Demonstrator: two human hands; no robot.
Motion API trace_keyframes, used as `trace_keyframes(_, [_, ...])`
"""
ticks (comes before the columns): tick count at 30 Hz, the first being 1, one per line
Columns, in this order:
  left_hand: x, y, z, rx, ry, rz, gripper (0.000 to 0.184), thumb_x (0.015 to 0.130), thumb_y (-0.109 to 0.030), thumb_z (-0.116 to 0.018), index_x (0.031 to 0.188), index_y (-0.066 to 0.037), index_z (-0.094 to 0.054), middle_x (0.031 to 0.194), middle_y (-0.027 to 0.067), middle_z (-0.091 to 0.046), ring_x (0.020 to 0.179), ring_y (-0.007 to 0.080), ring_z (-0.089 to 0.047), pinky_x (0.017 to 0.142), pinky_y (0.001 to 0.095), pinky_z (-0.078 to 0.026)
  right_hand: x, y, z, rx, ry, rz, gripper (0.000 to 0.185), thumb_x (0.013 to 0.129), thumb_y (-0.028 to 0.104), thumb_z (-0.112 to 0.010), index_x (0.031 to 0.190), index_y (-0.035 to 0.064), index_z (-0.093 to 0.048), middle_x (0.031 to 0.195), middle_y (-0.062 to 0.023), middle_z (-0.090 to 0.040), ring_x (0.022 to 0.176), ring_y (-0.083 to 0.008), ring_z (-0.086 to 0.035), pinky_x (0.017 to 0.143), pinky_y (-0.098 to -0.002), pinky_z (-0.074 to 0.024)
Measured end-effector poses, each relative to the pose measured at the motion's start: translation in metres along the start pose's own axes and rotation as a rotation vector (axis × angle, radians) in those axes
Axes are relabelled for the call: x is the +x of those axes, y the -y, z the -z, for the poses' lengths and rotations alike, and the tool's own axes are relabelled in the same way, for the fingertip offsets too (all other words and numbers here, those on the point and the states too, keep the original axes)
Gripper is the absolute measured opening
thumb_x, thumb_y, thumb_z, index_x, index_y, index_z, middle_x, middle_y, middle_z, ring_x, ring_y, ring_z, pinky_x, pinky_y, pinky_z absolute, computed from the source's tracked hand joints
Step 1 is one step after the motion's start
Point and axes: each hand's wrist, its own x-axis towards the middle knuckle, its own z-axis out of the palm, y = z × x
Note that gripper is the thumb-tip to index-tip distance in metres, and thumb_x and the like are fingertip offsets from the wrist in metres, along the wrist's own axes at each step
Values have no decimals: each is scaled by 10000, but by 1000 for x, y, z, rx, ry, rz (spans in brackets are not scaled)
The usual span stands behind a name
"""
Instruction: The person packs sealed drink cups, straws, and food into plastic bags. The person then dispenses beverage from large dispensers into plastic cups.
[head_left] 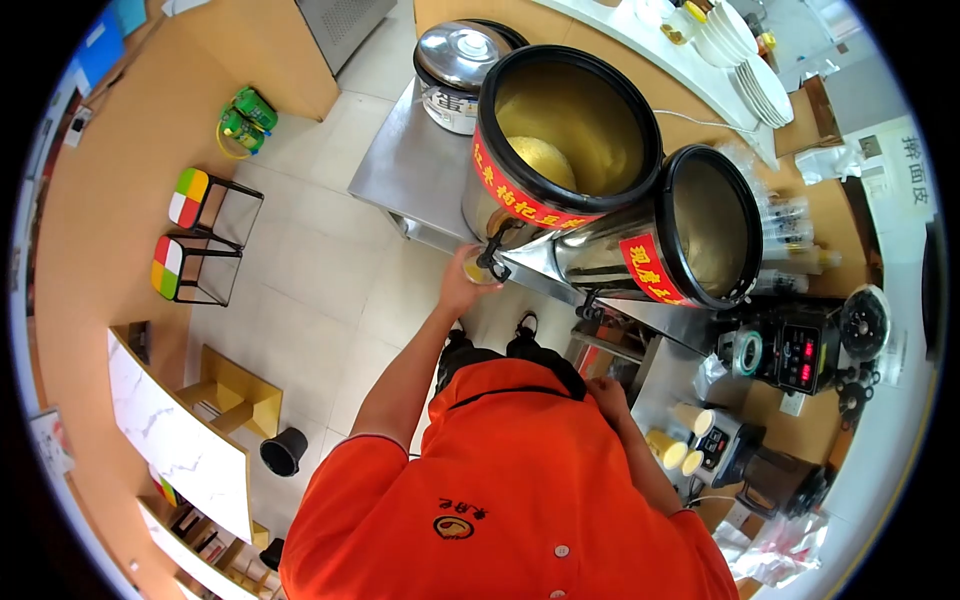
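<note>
My left hand (466, 286) is wrapped round a small clear cup (477, 269) with something pale yellow showing in it. It holds the cup right below the black tap (492, 256) of a big open steel drum (480, 210). A red label with yellow characters runs around this drum, and yellowish liquid shows inside it. Beside it on the right leans, in this view, a second open steel drum (590, 262) with its own red label. My right hand (606, 396) rests low by my waist on the right, its fingers mostly hidden.
A lidded steel pot (462, 55) shares the metal table (385, 165) with the drums. At right are a blender base (797, 358), filled cups (668, 446) and another blender (775, 480). Stools (185, 265), a black bin (284, 452) and a marble-patterned table (180, 420) stand left.
</note>
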Motion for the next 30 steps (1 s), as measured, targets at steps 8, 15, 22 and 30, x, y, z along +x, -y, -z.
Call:
trace_keyframes(8, [-1, 6, -9, -76, -20, 47, 988, 566, -174, -993, 1386, -69, -453, 1327, 146, -613, 1300, 301, -559, 1089, 400, -442, 19, -37, -9, -3, -15, 116, 401, 923, 386, -702, 1050, 7, -744, 964, -189, -749, 873, -262, -719, 780, -386, -540])
trace_keyframes(15, [-2, 11, -8, -64, -18, 71, 980, 572, -156, -989, 1384, -66, -448, 1333, 128, -592, 1303, 278, -540, 1098, 381, -418, 9, -20, 0, -14, 56, -30, 387, 957, 359, -678, 1079, -4, -732, 970, -161, -754, 886, -268, -716, 807, -376, -535])
trace_keyframes(22, [1, 11, -12, -81, -20, 43, 958, 585, -116, -977, 1387, -98, -452, 1309, 107, -613, 1272, 258, -558, 1092, 375, -428, 5, -15, 4, 30, 36, 17, 361, 963, 312, -684, 1065, -33, -717, 950, -150, -752, 854, -229, -702, 781, -361, -528])
trace_keyframes(30, [4, 18, -14, -87, -11, 33, 942, 591, -109, -980, 1375, -77, -457, 1284, 84, -614, 1216, 223, -577, 1053, 352, -464, 6, -17, 2, 76, 27, -5, 338, 963, 288, -689, 1051, -38, -712, 941, -146, -752, 847, -207, -699, 767, -361, -528])
